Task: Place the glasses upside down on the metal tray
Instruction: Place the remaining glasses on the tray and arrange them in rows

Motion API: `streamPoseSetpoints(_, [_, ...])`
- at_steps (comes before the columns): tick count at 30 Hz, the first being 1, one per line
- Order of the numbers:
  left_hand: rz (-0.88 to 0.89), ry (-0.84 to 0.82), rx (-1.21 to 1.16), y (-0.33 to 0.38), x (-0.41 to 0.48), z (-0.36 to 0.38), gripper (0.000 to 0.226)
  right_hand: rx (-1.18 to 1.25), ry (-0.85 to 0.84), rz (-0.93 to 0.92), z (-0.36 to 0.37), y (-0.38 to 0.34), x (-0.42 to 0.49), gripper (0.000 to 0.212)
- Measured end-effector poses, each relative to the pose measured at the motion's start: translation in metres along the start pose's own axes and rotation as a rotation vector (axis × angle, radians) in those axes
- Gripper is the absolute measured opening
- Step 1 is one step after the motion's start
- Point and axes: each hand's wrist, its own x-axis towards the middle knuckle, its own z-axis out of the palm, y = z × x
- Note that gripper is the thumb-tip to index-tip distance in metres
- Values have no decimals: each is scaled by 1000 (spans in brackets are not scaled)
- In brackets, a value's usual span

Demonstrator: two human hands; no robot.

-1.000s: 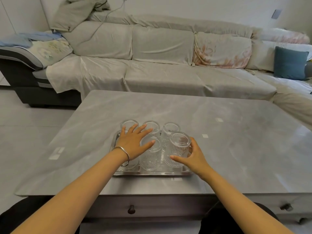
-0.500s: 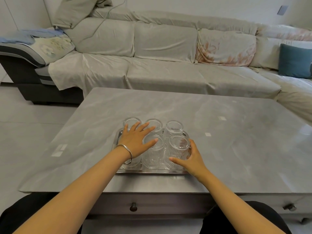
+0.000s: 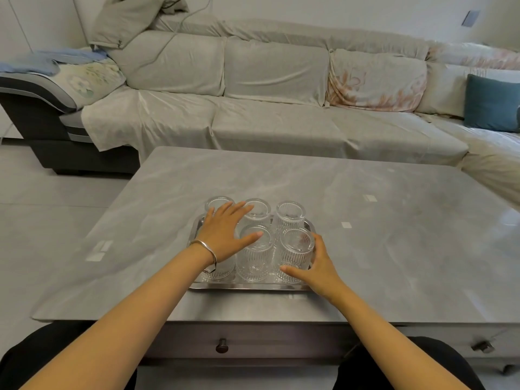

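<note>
six ribbed glasses stand upside down on the tray, in two rows of three; the tray sits near the front edge of the table. since the earlier frames the front-right glass has come down from a slight lift and tilt to rest level on the tray, just beside the front-middle glass, and the right hand has followed it downward. the left hand has kept its place.

right hand: curled around the right side of the front-right glass, thumb reaching across its near face low down, fingers hidden behind the glass; whether the grip is firm or loosening cannot be told. forearm enters from the lower right.

left hand: flat and spread, palm down, lying over the front-left glass, which shows only below the wrist; fingertips reach the tops of the back-left and back-middle glasses, thumb over the rim of the front-middle glass. a bracelet circles the wrist. forearm enters from the lower left.

beyond the table stands a covered sofa, with a teal cushion at its right end.
</note>
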Motion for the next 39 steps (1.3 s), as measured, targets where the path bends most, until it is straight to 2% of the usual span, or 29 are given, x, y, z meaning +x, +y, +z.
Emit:
streamPoseSetpoints(4, [-18, 121, -227, -19, -13, -12, 112, -70, -69, 28, -12, 0, 2, 109])
streamPoseSetpoints(7, [-130, 12, -474, -41, -24, -15, 134, -77, -176, 60, -22, -1, 6, 122])
streamPoseSetpoints(10, [-199, -101, -560, -57, -32, -12, 143, -99, -257, 98, -27, -1, 14, 133])
streamPoseSetpoints(19, [-164, -263, -495, -67, -34, 1, 143, -117, -378, 182, -27, -3, 31, 141])
streamPoseSetpoints(29, [-200, -244, -371, -68, -31, 6, 142, -250, -400, 73, -26, 3, 34, 140])
streamPoseSetpoints(39, [-192, -258, -392, -70, -32, 9, 140, -264, -349, 74, -22, 6, 36, 145])
